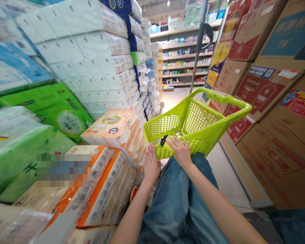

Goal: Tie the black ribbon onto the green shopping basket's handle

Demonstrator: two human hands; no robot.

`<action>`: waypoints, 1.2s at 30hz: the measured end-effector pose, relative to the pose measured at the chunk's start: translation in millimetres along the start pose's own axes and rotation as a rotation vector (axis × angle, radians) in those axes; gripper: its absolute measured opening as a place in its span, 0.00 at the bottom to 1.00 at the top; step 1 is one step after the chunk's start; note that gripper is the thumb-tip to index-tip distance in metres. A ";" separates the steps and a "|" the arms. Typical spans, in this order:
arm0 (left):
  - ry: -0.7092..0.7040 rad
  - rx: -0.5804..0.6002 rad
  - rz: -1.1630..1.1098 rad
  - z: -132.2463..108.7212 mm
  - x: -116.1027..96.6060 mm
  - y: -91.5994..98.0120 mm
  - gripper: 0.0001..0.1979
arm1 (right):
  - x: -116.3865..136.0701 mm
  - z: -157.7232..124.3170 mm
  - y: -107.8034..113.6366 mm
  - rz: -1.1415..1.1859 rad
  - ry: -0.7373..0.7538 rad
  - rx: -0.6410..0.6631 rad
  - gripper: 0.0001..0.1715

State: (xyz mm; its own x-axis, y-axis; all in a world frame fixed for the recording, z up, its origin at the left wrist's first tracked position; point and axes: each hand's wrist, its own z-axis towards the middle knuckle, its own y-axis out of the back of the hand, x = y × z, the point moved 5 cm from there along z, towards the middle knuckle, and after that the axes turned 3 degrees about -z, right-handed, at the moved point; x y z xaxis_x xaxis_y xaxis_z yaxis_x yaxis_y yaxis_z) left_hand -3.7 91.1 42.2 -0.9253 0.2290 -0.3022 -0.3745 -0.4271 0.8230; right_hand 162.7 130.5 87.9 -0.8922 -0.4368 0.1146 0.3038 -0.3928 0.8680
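Note:
My left hand (152, 162) is stretched out with straight fingers beside the near left corner of a yellow-green shopping basket (208, 139). Whether its fingertips touch the basket I cannot tell. My right hand (181, 150) lies over the basket's near rim, its fingers curved round a small yellow object with a black end (163, 140). Most of that object is hidden under the fingers, so its exact kind does not show. The basket has perforated walls and a raised loop handle, and stands tilted in front of my knees. Its visible floor shows dark gaps.
Stacked tissue packs (91, 61) rise on the left, with an orange tissue pack (109, 127) and a green pack (63, 115) lower down. Cardboard cartons (277, 142) line the right side. A metal pole (198, 51) stands beyond the basket, before stocked shelves (185, 56).

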 end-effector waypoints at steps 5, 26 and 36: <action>0.027 0.016 0.060 3.4 -3.5 6.2 0.42 | -71.6 -5.9 27.6 -0.098 -0.173 -0.089 0.43; -0.271 0.091 0.053 65.5 -135.8 -51.5 0.39 | -222.2 -16.5 101.4 -0.264 -0.336 -0.340 0.38; -0.229 0.091 0.064 64.1 -137.9 -55.4 0.35 | -94.1 -15.9 32.4 -0.172 -0.134 -0.138 0.45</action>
State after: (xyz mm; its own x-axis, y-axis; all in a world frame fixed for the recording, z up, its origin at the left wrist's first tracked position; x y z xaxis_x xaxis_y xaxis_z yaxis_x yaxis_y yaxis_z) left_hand 148.5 139.2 69.1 -0.9053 0.4009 -0.1401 -0.2995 -0.3688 0.8799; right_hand 261.8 146.0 97.5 -0.9682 -0.2464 0.0421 0.1784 -0.5627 0.8072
